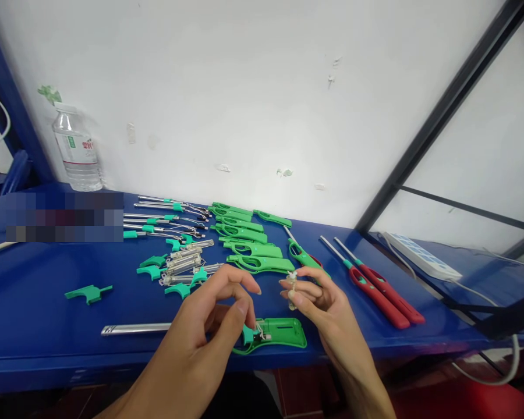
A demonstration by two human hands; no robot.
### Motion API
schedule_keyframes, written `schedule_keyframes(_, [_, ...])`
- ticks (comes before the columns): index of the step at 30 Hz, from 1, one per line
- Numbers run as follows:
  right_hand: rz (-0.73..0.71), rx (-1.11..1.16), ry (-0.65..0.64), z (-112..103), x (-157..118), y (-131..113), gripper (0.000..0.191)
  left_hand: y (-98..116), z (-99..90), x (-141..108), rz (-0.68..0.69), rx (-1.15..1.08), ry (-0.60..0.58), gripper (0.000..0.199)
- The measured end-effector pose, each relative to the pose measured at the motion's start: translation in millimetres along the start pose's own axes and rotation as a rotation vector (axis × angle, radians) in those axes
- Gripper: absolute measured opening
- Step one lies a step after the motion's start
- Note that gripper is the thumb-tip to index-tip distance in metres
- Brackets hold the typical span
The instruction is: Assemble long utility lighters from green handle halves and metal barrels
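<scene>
Reading the hands first. What's in the right?

Right hand [327, 299]: closed on a small clear part [292, 295], thumb against fingers, white end up. Held in the air, right of the left hand.

And left?

Left hand [213, 320] is half curled, gap between thumb and index, nothing seen in it. Lower fingertips hidden, so can't tell if they touch or grip anything.

Workpiece?

Open green shell half [290, 333] near the front edge of the blue table [48, 320], hollow side up. Teal piece [248, 336] and thin wires [260, 329] sit by the left fingers. Metal tube [135, 329] shows on the other side of that hand; its inner end is hidden.

Best handling?

My call: light pinch on the clear body, no load on the white end, probably the delicate bit. Turn it in the air, not against the shell. Steady the shell by its rim, no pressing on wires.

Risks?

Wires over the rim could get trapped. Shell's close to the edge; a forearm bump might shift it. I'd nudge it inward.

Surroundings?

Pile of clear parts [184, 262] and row of green shells [262, 265] beyond the hands. Red-handled pieces [378, 297] off right. Fine there, out of elbow range.
</scene>
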State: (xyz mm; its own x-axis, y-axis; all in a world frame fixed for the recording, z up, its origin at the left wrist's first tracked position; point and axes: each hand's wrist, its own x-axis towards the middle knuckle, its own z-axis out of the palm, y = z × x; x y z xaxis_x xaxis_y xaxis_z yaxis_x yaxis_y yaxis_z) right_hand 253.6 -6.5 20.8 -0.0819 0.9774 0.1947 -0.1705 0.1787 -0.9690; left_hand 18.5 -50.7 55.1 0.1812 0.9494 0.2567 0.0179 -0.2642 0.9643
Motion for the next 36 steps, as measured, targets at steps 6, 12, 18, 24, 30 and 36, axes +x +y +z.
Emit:
schedule_keyframes(6, [-0.038, 0.051, -0.042, -1.0, 2.0, 3.5, 0.054, -2.1, 0.1, -2.9, -0.035, -0.02, -0.025, 0.025])
schedule_keyframes(12, [-0.049, 0.013, -0.036, -1.0, 0.7, 2.2, 0.045, -2.5, 0.7, -1.9, -0.056, -0.019, -0.044, 0.026])
schedule_keyframes(18, [-0.023, -0.102, -0.039, 1.7, -2.4, -4.2, 0.03, -1.2, 0.5, -2.1, -0.061, -0.005, -0.06, 0.026])
schedule_keyframes(24, [0.014, -0.177, -0.06, 2.1, -4.1, -7.6, 0.034, 0.4, 1.1, -3.2, -0.07, -0.001, -0.076, 0.024])
schedule_keyframes(30, [-0.001, -0.314, -0.073, 0.5, -3.7, -8.6, 0.033, 3.9, 0.5, -1.5, -0.046, 0.043, -0.079, 0.025])
schedule_keyframes(36, [-0.048, -0.439, -0.045, -2.0, -4.7, -6.5, 0.034, -0.8, -4.9, 7.7, 0.104, 0.429, -0.095, 0.031])
